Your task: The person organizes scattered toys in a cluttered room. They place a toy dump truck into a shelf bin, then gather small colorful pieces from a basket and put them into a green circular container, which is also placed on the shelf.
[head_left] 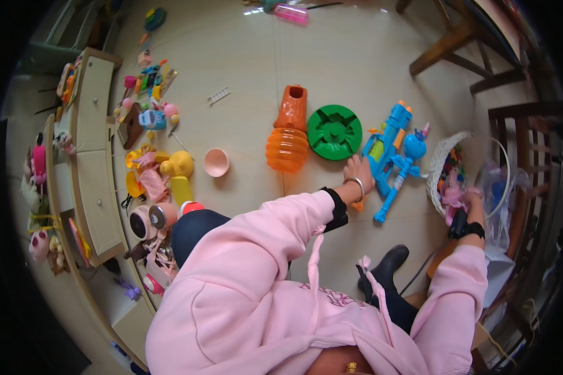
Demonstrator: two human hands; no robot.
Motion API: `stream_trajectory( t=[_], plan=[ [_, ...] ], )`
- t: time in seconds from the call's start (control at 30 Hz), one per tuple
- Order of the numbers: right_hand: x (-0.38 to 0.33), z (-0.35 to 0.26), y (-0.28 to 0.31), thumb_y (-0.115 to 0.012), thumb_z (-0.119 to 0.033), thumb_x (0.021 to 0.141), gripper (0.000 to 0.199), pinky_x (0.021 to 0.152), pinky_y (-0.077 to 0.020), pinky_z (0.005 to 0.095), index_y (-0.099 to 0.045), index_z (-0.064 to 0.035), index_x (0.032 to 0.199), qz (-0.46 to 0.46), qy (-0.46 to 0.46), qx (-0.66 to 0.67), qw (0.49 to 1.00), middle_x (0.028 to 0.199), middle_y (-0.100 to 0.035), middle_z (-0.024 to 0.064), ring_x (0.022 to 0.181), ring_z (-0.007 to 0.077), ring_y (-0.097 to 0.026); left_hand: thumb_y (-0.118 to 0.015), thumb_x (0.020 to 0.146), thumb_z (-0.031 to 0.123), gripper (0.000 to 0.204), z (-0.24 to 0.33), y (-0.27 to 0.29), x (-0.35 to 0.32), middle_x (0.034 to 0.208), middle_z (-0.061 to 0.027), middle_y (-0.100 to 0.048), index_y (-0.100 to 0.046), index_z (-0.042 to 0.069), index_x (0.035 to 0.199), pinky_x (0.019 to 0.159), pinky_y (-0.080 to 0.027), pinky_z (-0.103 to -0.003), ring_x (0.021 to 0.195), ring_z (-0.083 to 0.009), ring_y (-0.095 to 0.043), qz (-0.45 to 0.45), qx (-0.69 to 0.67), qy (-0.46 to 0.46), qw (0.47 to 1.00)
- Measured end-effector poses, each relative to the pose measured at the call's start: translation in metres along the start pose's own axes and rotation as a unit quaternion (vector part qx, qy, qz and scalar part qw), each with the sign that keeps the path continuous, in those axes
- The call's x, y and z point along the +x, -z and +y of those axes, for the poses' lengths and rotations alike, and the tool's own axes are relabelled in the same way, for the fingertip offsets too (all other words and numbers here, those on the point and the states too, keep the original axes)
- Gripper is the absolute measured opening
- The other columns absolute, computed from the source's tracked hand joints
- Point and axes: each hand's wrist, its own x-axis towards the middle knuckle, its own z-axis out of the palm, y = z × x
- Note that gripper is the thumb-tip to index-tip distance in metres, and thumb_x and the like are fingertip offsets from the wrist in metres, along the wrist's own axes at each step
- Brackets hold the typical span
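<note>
My left hand (360,174) is closed at the rear of a blue toy gun (388,139) with orange and green parts, which lies on the floor; an orange bit shows below the wrist. My right hand (473,200) reaches over the rim of a white woven basket (436,167), its fingers closed around a pink plastic toy (451,197) whose kind I cannot make out. Small colourful pieces (451,164) lie in the basket. A blue wand-like toy (401,169) with a round head lies between gun and basket.
Left of the gun lie a green round toy (334,132), an orange ribbed toy (287,150) and a pink cup (216,162). Toys crowd the floor by a cream cabinet (97,128). Wooden chairs (447,47) stand at right; a clear plastic bag (513,200) sits beside the basket.
</note>
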Motion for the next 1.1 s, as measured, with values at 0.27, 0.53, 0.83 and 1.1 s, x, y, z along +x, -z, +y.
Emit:
stream_trajectory(
  t=[0.27, 0.53, 0.83, 1.1],
  plan=[
    [-0.028, -0.037, -0.036, -0.068, -0.031, 0.069, 0.071, 0.089, -0.0389, 0.0378, -0.024, -0.0163, 0.123, 0.229, -0.107, -0.071, 0.965, 0.119, -0.034, 0.0223, 0.105, 0.0353, -0.045, -0.063, 0.067, 0.013, 0.039, 0.022, 0.001, 0.008, 0.098, -0.0175, -0.052, -0.053, 0.002, 0.103, 0.083, -0.040, -0.038, 0.095, -0.0317, -0.048, 0.104, -0.183, -0.207, 0.955],
    [-0.113, -0.109, -0.142, -0.076, -0.015, 0.051, 0.113, 0.103, -0.0230, 0.0404, 0.001, -0.0057, 0.134, 0.120, 0.334, 0.166, 0.920, 0.128, -0.022, 0.0223, 0.122, 0.0353, -0.027, -0.061, 0.082, 0.035, 0.052, 0.057, 0.029, -0.011, 0.107, -0.0062, -0.053, -0.040, 0.008, 0.121, 0.081, -0.045, -0.031, 0.096, -0.0179, -0.054, -0.379, -0.694, 0.015, 0.612],
    [-0.041, -0.090, -0.115, -0.072, -0.029, 0.067, 0.079, 0.093, -0.0381, 0.0382, -0.031, -0.0048, 0.131, 0.032, 0.318, 0.151, 0.935, 0.123, -0.046, 0.0165, 0.112, 0.0293, -0.046, -0.063, 0.077, 0.018, 0.022, -0.035, 0.132, 0.042, 0.081, -0.0047, -0.055, -0.054, 0.006, 0.093, 0.066, -0.053, -0.036, 0.074, -0.0190, -0.056, -0.229, -0.644, 0.121, 0.720],
    [0.027, -0.011, -0.142, -0.062, -0.034, 0.073, 0.050, 0.081, -0.0444, 0.0431, -0.051, -0.0052, 0.112, 0.072, 0.059, -0.234, 0.968, 0.106, -0.058, 0.0184, 0.098, 0.0332, -0.057, -0.065, 0.074, 0.015, 0.023, -0.291, 0.271, -0.005, 0.074, -0.0053, -0.055, -0.052, 0.007, 0.091, 0.056, -0.053, -0.034, 0.062, -0.0197, -0.058, 0.184, -0.559, 0.205, 0.782]
  ],
)
